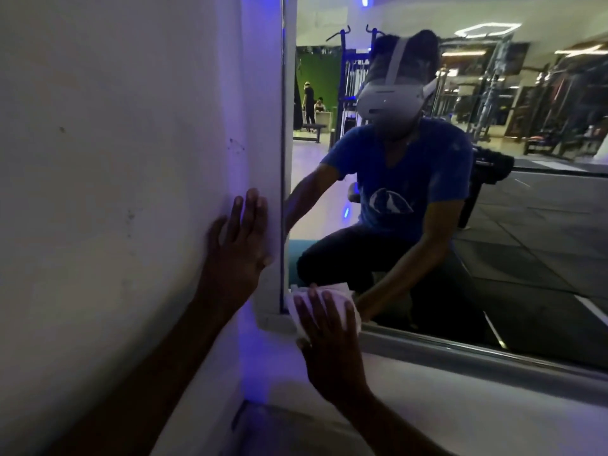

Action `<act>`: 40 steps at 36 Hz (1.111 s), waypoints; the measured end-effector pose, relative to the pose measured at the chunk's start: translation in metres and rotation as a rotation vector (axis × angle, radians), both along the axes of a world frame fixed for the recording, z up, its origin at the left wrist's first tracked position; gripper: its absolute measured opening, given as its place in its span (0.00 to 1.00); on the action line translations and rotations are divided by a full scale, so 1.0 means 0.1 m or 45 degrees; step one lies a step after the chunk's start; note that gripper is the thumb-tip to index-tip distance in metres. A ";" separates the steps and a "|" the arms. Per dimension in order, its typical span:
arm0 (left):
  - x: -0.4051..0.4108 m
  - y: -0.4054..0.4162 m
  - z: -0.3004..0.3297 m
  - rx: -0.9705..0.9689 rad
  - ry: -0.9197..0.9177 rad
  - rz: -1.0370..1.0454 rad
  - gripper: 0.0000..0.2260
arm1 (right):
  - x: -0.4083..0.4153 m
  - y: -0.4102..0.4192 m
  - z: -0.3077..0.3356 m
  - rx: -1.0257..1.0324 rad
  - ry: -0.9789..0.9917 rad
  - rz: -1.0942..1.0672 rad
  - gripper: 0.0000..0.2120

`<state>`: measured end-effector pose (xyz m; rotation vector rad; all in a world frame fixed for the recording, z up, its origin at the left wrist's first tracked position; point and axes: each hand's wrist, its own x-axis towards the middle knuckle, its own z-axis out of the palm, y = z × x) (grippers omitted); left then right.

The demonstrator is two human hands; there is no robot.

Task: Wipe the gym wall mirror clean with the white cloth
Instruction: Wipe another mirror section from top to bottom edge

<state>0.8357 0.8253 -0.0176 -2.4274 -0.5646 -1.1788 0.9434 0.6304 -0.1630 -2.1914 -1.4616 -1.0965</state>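
The wall mirror (pixel 513 232) fills the right half of the head view, framed in white, its lower left corner near the centre. My right hand (pixel 329 337) presses the white cloth (pixel 349 299) flat against the glass at that lower left corner, fingers spread over the cloth. My left hand (pixel 238 245) rests flat and open on the white wall just left of the mirror's frame (pixel 274 199), holding nothing. The mirror reflects a crouching person in a blue shirt with a white headset.
A white wall (pixel 115 159) takes up the left half. Below the mirror runs a white ledge (pixel 460 386), with dark floor (pixel 263 429) at the bottom. The reflection shows gym machines, a bench and people far behind. Blue light glows along the frame.
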 end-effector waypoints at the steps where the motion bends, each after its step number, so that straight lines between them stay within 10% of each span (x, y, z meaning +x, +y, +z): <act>1: -0.01 -0.01 -0.15 -0.012 0.006 0.027 0.47 | 0.05 -0.07 0.01 -0.014 0.005 0.048 0.40; 6: -0.06 -0.08 -0.69 -0.084 0.001 0.062 0.36 | 0.44 -0.41 0.64 0.098 -0.023 -0.099 0.32; 13: -0.01 -0.27 -0.74 -0.245 -0.009 0.053 0.47 | 0.63 -0.62 1.42 0.582 0.178 -0.624 0.36; 23: -0.01 -0.30 -0.63 -0.216 -0.001 -0.004 0.46 | 0.23 0.14 0.90 0.089 -0.069 -0.061 0.36; 33: 0.13 -0.34 -0.65 -0.189 -0.026 -0.092 0.49 | 0.69 -0.77 0.79 0.448 0.072 -0.502 0.38; 40: 0.02 -0.36 -0.61 -0.077 -0.071 -0.142 0.38 | 0.38 -0.10 0.94 -0.027 -0.182 -0.090 0.37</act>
